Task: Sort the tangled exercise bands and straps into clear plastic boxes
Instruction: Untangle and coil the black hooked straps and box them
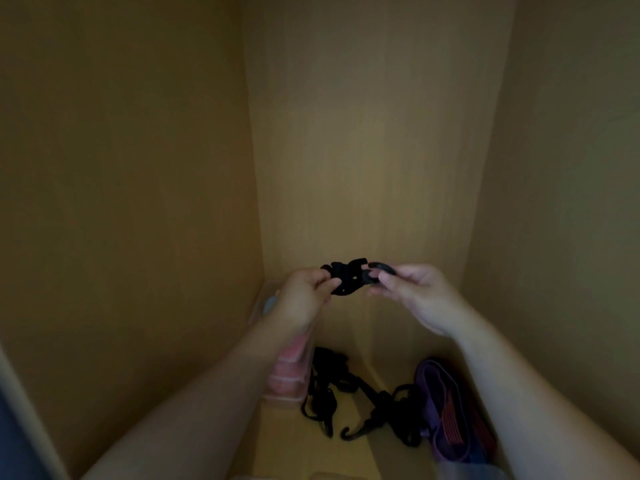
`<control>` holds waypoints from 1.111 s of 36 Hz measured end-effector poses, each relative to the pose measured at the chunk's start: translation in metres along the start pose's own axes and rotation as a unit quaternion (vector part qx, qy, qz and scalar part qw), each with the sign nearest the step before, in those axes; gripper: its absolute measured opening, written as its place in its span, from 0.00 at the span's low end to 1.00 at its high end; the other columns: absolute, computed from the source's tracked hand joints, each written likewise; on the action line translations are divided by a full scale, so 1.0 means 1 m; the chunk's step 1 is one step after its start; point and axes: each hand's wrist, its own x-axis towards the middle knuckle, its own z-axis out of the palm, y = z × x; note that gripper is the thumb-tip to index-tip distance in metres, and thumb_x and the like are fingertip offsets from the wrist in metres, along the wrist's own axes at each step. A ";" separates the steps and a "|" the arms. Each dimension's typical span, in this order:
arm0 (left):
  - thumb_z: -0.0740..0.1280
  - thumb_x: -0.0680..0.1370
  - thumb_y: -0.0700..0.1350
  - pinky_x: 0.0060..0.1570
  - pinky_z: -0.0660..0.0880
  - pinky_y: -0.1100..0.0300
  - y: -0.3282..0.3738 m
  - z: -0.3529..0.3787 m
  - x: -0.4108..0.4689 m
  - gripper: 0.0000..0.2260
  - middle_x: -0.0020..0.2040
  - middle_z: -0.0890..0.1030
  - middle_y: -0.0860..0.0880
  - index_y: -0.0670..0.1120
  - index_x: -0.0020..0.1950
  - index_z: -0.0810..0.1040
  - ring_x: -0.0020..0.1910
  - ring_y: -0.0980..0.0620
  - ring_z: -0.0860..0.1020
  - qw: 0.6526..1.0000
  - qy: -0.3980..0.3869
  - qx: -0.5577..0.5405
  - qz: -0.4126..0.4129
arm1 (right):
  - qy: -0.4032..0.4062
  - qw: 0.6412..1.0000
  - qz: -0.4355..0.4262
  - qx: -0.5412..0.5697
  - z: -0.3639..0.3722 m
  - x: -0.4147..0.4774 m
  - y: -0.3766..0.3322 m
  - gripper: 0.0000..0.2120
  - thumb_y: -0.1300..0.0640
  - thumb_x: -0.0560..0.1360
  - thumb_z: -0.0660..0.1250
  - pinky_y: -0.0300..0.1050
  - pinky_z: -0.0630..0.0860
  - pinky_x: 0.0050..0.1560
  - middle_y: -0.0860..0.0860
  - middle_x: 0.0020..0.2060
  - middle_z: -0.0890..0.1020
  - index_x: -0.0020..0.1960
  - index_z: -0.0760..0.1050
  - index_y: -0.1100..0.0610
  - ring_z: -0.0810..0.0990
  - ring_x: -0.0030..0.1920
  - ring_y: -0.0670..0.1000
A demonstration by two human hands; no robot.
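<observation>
Dimly, black tangle [349,277], perhaps straps, between left hand [304,296], right hand [414,296]

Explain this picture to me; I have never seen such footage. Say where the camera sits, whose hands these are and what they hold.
No machine here: a person wears one camera on the head, looking down at their own bare hands inside a dim wooden cupboard. The left hand and right hand each pinch one side of a tangled black strap bundle, held up. Below lie black cords with hooks, a purple band and a clear plastic box holding something pink.
</observation>
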 end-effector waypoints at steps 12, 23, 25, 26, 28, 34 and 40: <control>0.66 0.78 0.42 0.45 0.63 0.79 0.002 0.002 -0.023 0.10 0.45 0.78 0.45 0.36 0.48 0.83 0.42 0.60 0.73 0.935 -0.114 0.179 0.284 | 0.092 0.979 -0.034 -0.178 0.007 0.008 0.003 0.13 0.55 0.77 0.66 0.32 0.73 0.44 0.51 0.42 0.84 0.35 0.80 0.54 0.80 0.42 0.42; 0.66 0.79 0.40 0.48 0.72 0.66 -0.005 0.007 -0.022 0.07 0.47 0.76 0.48 0.36 0.46 0.80 0.44 0.55 0.75 0.936 -0.092 0.155 0.302 | 0.114 0.988 0.094 -0.052 0.011 0.011 0.007 0.18 0.49 0.79 0.62 0.48 0.74 0.51 0.56 0.44 0.84 0.36 0.75 0.59 0.81 0.48 0.55; 0.63 0.80 0.40 0.46 0.71 0.61 0.001 0.007 -0.028 0.10 0.45 0.75 0.49 0.39 0.40 0.78 0.43 0.53 0.75 0.952 -0.087 0.103 0.275 | 0.143 0.986 0.083 -0.001 0.010 0.011 0.008 0.17 0.51 0.80 0.62 0.50 0.76 0.52 0.57 0.45 0.85 0.38 0.74 0.62 0.82 0.47 0.55; 0.62 0.80 0.39 0.46 0.71 0.61 0.003 0.008 -0.030 0.12 0.44 0.75 0.49 0.40 0.38 0.76 0.43 0.54 0.75 0.960 -0.073 0.074 0.258 | 0.158 0.985 0.072 -0.003 0.011 0.011 0.009 0.17 0.52 0.80 0.62 0.50 0.77 0.50 0.57 0.43 0.84 0.37 0.75 0.61 0.82 0.46 0.55; 0.63 0.80 0.37 0.50 0.71 0.66 0.006 0.015 -0.033 0.11 0.45 0.77 0.47 0.36 0.40 0.79 0.45 0.58 0.76 0.977 -0.024 0.025 0.210 | 0.184 0.981 0.039 -0.040 0.014 0.012 0.010 0.16 0.51 0.80 0.62 0.49 0.78 0.45 0.56 0.40 0.84 0.39 0.79 0.59 0.82 0.43 0.55; 0.74 0.71 0.35 0.49 0.76 0.67 0.020 0.023 -0.026 0.12 0.52 0.81 0.45 0.41 0.54 0.80 0.47 0.58 0.80 0.970 0.044 -0.238 -0.039 | 0.217 0.973 -0.022 -0.078 0.012 0.012 0.017 0.15 0.51 0.79 0.64 0.56 0.78 0.40 0.51 0.32 0.81 0.36 0.80 0.53 0.80 0.36 0.54; 0.77 0.70 0.45 0.55 0.74 0.53 0.018 0.015 -0.020 0.09 0.41 0.83 0.42 0.42 0.42 0.82 0.43 0.44 0.80 0.964 -0.018 -0.221 -0.149 | 0.222 0.969 -0.056 -0.097 0.015 0.007 0.017 0.14 0.53 0.80 0.63 0.41 0.74 0.36 0.46 0.30 0.81 0.37 0.79 0.54 0.79 0.34 0.47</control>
